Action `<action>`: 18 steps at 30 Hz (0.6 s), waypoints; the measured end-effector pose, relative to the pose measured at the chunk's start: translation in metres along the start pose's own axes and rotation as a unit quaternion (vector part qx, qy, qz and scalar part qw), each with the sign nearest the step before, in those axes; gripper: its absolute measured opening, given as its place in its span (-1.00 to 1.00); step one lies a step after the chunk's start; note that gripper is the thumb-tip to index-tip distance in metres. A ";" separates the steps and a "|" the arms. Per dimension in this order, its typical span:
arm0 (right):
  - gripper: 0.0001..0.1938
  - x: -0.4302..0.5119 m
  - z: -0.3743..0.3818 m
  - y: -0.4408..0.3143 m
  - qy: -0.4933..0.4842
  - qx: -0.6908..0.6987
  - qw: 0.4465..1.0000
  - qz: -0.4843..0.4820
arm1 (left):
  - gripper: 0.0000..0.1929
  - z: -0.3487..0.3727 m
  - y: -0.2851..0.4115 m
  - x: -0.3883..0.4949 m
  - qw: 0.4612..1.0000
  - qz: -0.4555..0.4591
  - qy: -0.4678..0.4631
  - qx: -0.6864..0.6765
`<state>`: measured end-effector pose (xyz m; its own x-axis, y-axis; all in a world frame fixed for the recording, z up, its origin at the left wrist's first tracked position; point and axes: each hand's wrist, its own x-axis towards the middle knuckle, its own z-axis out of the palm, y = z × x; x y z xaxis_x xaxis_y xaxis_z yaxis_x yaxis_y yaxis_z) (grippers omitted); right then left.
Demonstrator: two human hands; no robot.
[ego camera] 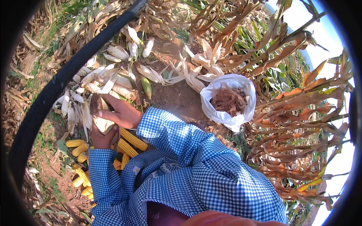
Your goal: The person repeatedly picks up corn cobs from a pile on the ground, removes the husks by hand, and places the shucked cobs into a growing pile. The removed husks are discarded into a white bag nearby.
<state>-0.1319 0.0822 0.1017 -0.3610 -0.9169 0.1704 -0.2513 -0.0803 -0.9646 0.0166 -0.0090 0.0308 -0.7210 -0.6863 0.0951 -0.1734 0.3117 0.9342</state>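
Note:
An ear of corn in a pale husk, with dark brown silk at its upper end, is between my two hands. My left hand grips its lower end from below. Around its side and upper part closes my right hand, thumb lying across the husk. Husked yellow corn cobs lie beside and below my hands, partly hidden by my sleeves. Just beyond my hands is a pile of ears in dry husks. A white plastic sack holding brown corn silk stands to the right.
Peeled-back dry husks lie on the bare soil between pile and sack. Dry corn stalks stand along the right. A dark curved strap or tube crosses the view at left. More yellow cobs lie at lower left.

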 end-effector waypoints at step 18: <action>-0.69 0.007 -0.031 0.020 -0.043 -0.135 0.990 0.005 | -0.26 -0.006 0.007 0.004 0.991 -0.098 -0.090 0.011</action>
<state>-0.1675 0.0859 0.0897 -0.2895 -0.9479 0.1331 -0.4837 0.0249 -0.8749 0.0167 -0.0130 0.0401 -0.7800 -0.6071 -0.1514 -0.3345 0.2000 0.9209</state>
